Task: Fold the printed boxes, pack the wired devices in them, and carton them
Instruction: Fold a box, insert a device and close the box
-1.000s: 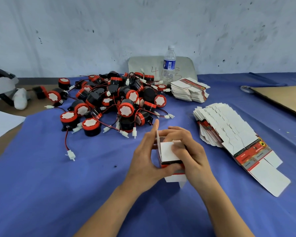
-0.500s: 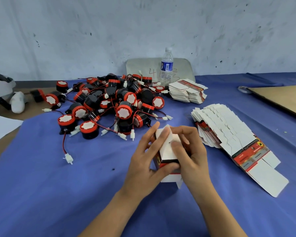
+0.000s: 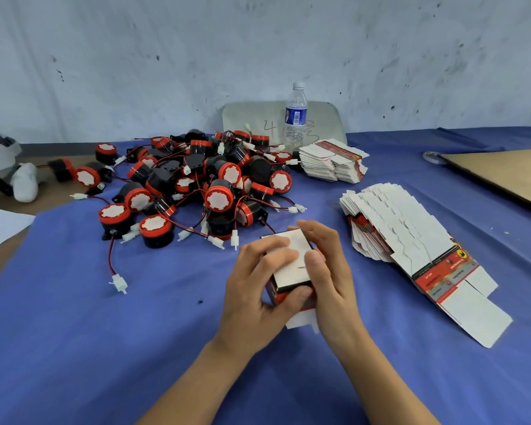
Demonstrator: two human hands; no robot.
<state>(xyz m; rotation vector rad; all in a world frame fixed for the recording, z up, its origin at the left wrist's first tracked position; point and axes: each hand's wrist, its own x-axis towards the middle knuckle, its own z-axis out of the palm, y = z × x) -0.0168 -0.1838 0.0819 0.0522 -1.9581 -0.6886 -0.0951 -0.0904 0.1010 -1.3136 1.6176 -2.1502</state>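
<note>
1. Printed box (image 3: 290, 262): it is held between both hands just above the blue worktop (image 3: 105, 332). Its plain white end flap faces up, and the red-and-black printed sides show below the fingertips. Another white flap hangs loose from the underside, toward the wrists.
2. Left hand (image 3: 252, 299): its fingers (image 3: 272, 251) curl over the white flap from the left, with the thumb braced on the near lower edge. It is clamped on the box.
3. Right hand (image 3: 331, 280): its fingers wrap the far and right sides, and the thumb presses down on the flap. It too is clamped on the box.
4. Handling: the box looks like thin, hollow card, so it is probably light and easy to crush in mid-panel, and stiffest along its creases. It is best held at the corners, pressing the flaps close to their fold lines.
5. Step: one end seems to be closing. The loose underside flap suggests the other end is open for loading.
6. Wired devices (image 3: 196, 191): they lie tangled in a pile just beyond the fingertips, black drums with red rims. They are likely heavier than the box, and their leads may snag.
7. Flat box blanks (image 3: 411, 234): these fan out to the right of the right fingers. A second stack (image 3: 331, 161) lies farther beyond, near a water bottle (image 3: 295, 118).
</note>
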